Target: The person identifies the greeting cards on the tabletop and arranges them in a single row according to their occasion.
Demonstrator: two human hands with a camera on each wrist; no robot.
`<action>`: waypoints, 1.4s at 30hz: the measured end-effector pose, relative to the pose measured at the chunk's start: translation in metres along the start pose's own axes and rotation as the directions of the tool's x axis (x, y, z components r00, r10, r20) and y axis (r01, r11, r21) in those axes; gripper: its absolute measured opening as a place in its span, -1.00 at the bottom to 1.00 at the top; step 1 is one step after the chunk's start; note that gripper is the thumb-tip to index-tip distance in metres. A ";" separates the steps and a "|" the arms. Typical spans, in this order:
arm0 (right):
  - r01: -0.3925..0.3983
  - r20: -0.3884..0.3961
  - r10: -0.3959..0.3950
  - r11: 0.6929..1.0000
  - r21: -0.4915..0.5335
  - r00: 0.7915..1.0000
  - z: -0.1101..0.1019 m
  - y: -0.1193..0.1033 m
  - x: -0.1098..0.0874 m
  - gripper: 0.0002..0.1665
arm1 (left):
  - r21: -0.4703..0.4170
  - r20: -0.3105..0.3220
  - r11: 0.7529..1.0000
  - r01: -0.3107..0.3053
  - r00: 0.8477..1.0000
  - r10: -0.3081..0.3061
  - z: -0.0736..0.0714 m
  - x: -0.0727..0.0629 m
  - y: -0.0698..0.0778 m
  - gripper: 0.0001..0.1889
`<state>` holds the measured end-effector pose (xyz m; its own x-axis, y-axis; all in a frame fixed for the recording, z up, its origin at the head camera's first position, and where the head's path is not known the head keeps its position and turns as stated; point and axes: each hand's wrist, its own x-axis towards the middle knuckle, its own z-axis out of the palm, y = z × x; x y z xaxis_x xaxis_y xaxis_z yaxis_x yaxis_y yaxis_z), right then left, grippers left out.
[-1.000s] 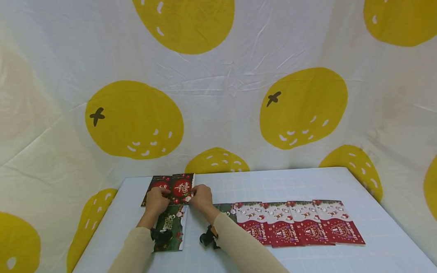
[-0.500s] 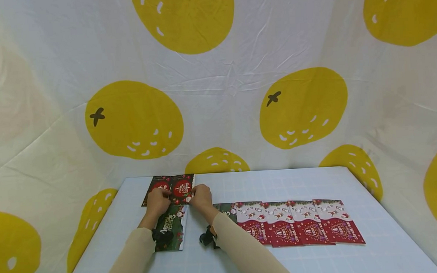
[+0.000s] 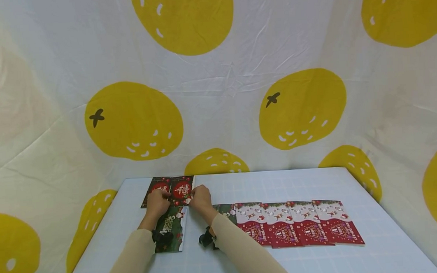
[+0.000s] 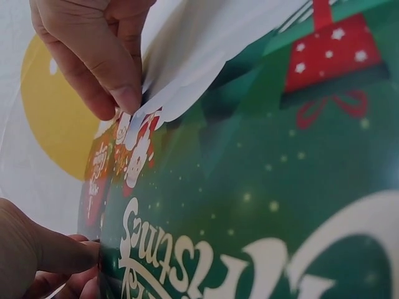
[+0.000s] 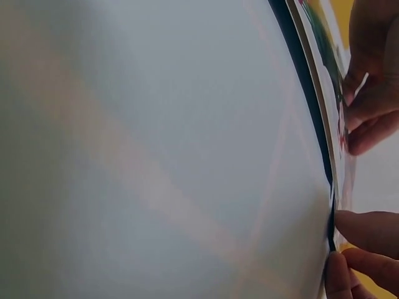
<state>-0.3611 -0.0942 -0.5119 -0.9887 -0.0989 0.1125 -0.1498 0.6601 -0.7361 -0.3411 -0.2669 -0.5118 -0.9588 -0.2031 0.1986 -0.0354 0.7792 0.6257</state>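
Note:
Two dark red Christmas cards lie side by side at the table's back left, the right-hand red card (image 3: 182, 187) slightly overlapping the left-hand red card (image 3: 151, 189). My left hand (image 3: 158, 203) pinches near the seam where the two meet, its thumb and fingers close together in the left wrist view. With thumb and fingertips, my right hand (image 3: 201, 198) pinches the right-hand card at its lower right edge. A green Christmas card (image 3: 176, 229) lies in front of the red ones, partly under my left wrist. In the right wrist view several layered card edges run down to my right fingertips (image 5: 368, 230).
A row of several red and white Christmas cards (image 3: 308, 222) overlaps along the right of the table (image 3: 273, 185). Another green card (image 3: 226, 210) at that row's left end is partly behind my right sleeve. A fruit-print cloth (image 3: 217, 112) hangs at the table's back edge.

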 end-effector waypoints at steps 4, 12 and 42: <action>-0.008 0.008 0.008 1.000 0.009 1.000 0.002 0.001 -0.001 -0.63 | 0.004 0.004 1.000 0.014 1.000 -0.014 0.000 0.000 0.000 -0.65; -0.050 0.016 0.049 0.998 0.042 0.999 0.005 0.000 -0.001 -0.64 | -0.009 0.020 0.999 0.042 0.999 -0.042 0.001 0.000 0.000 -0.65; -0.031 0.043 0.029 0.999 0.037 0.999 -0.001 -0.004 -0.009 -0.76 | -0.016 0.028 0.998 0.063 0.998 -0.062 -0.004 -0.007 0.004 -0.68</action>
<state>-0.3515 -0.0958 -0.5092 -0.9918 -0.1117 0.0619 -0.1192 0.6348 -0.7634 -0.3337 -0.2646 -0.5079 -0.9622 -0.2347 0.1382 -0.0911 0.7555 0.6488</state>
